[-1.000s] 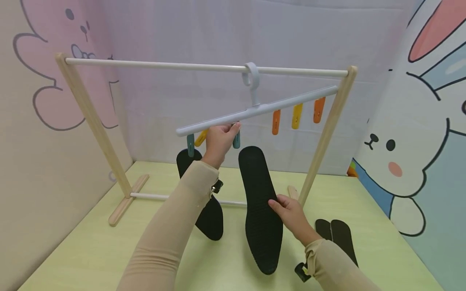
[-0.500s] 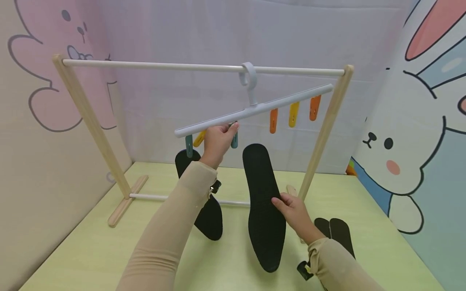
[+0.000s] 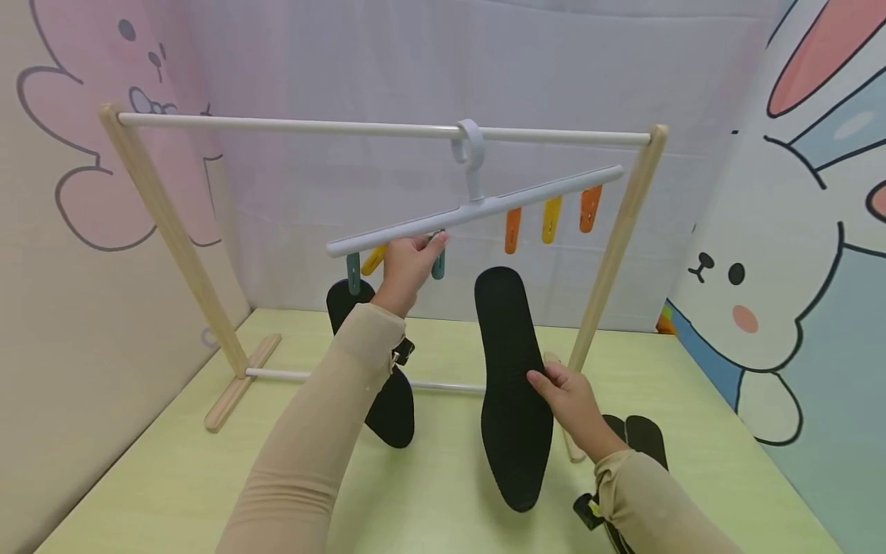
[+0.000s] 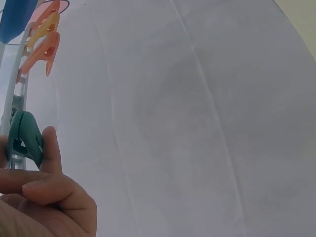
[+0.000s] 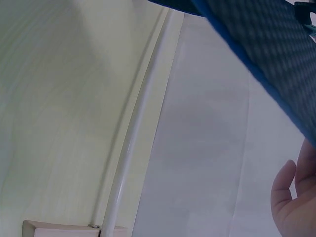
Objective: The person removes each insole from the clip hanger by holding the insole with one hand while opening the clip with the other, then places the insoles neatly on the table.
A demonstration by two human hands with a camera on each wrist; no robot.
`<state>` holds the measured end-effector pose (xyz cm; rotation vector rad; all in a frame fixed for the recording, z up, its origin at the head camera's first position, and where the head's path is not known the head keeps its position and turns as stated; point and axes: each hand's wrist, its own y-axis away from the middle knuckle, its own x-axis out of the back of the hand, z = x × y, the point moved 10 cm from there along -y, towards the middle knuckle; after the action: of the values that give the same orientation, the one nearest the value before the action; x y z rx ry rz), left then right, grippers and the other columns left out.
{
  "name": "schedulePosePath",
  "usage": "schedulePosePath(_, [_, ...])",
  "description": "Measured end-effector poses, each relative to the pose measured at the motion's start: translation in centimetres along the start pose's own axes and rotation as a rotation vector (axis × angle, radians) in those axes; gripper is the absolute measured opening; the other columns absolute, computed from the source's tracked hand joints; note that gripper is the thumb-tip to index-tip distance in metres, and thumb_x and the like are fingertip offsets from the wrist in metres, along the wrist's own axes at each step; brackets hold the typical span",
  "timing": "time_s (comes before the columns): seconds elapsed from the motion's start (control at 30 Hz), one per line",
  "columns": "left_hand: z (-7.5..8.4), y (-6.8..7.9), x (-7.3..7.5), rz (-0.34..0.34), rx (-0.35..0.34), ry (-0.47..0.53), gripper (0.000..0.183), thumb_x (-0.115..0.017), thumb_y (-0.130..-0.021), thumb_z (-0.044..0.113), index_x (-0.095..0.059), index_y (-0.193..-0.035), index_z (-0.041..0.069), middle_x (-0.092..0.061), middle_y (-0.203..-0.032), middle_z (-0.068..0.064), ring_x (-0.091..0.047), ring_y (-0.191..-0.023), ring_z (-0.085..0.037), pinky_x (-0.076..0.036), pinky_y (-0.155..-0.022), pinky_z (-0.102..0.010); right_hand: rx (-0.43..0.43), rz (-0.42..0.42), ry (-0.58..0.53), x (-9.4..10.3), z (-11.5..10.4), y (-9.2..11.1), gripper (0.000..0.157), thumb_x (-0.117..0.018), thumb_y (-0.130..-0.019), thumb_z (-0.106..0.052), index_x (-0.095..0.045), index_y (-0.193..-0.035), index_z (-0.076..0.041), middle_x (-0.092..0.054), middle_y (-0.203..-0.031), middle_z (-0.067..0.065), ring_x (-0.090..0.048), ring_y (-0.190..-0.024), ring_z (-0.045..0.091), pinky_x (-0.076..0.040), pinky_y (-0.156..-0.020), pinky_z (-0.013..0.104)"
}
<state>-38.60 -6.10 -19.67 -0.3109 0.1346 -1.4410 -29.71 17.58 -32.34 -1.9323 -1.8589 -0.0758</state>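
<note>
A white hanger (image 3: 547,190) hangs tilted, its left end low, with coloured clips along it. My left hand (image 3: 407,271) pinches a green clip (image 4: 29,133) near the hanger's middle; the left wrist view shows it between thumb and finger. A black insole (image 3: 514,369) is upright in my right hand (image 3: 571,402), thumb on its front face and the fingers mostly hidden behind. Its top end is below the hanger, apart from the clips. The right wrist view shows its mesh side with a blue edge. Another black insole (image 3: 393,412) hangs at the left end under a green clip (image 3: 354,274), partly behind my left arm.
A wooden rack with a white top rail (image 3: 291,125) carries the hanger. Its lower rail (image 3: 443,386) runs behind the insoles. Orange and yellow clips (image 3: 550,221) hang at the hanger's right. More dark insoles (image 3: 647,442) lie on the table (image 3: 173,462) beside my right sleeve.
My right hand has carried the insole slightly right and up, away from the clip my left hand pinches. The hanger has shifted slightly left in view. Left hand keeps its pinch.
</note>
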Motion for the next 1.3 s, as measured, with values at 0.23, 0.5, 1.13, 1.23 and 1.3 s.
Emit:
schedulePosePath(0.23, [-0.8,-0.3,0.4,-0.004,0.1,0.04,0.032,-0.061,-0.095,0.031,-0.059,-0.083,0.001,-0.037,-0.076,-0.002,-0.036,-0.079,-0.015,-0.03,-0.073,-0.031,-0.009,0.026,0.016,0.7,-0.1,0.0,0.024,-0.058,-0.095,-0.004,-0.063,-0.108,0.015,-0.069,-0.097,0.022,-0.061,-0.077,0.0,-0.05,-0.073,0.022])
schedulePosePath(0.5, [-1.2,-0.3,1.4,0.035,0.131,0.074,0.03,-0.064,-0.093,0.033,-0.056,-0.08,0.006,-0.031,-0.062,0.003,-0.031,-0.055,-0.01,-0.025,-0.052,-0.022,-0.034,0.032,0.022,1.5,0.2,0.0,0.027,-0.057,-0.095,-0.006,-0.062,-0.113,0.014,-0.068,-0.1,0.023,-0.061,-0.079,-0.002,-0.049,-0.075,0.021])
schedulePosePath(1.13, [-1.2,-0.2,1.7,0.039,0.156,0.07,0.038,-0.064,-0.092,0.036,-0.065,-0.108,0.001,-0.037,-0.072,0.002,-0.031,-0.053,-0.01,-0.027,-0.052,-0.021,-0.031,0.051,0.031,2.6,0.1,0.0,0.025,-0.057,-0.096,-0.008,-0.063,-0.107,0.014,-0.07,-0.091,0.019,-0.06,-0.075,0.001,-0.049,-0.072,0.022])
schedulePosePath(1.23, [-1.1,-0.2,1.7,0.039,0.151,0.072,0.037,-0.065,-0.092,0.035,-0.065,-0.106,0.002,-0.037,-0.071,0.002,-0.032,-0.053,-0.009,-0.027,-0.051,-0.021,-0.033,0.053,0.025,2.9,0.3,0.1,0.026,-0.057,-0.096,-0.008,-0.062,-0.108,0.014,-0.07,-0.091,0.019,-0.06,-0.076,0.0,-0.049,-0.072,0.022])
schedulePosePath(1.3, [-1.1,-0.2,1.7,0.035,0.146,0.076,0.036,-0.065,-0.092,0.035,-0.065,-0.105,0.002,-0.038,-0.071,0.002,-0.032,-0.052,-0.009,-0.027,-0.05,-0.02,-0.03,0.052,0.018,3.1,0.4,0.2,0.026,-0.057,-0.096,-0.007,-0.062,-0.109,0.015,-0.07,-0.092,0.019,-0.06,-0.076,0.0,-0.049,-0.072,0.021])
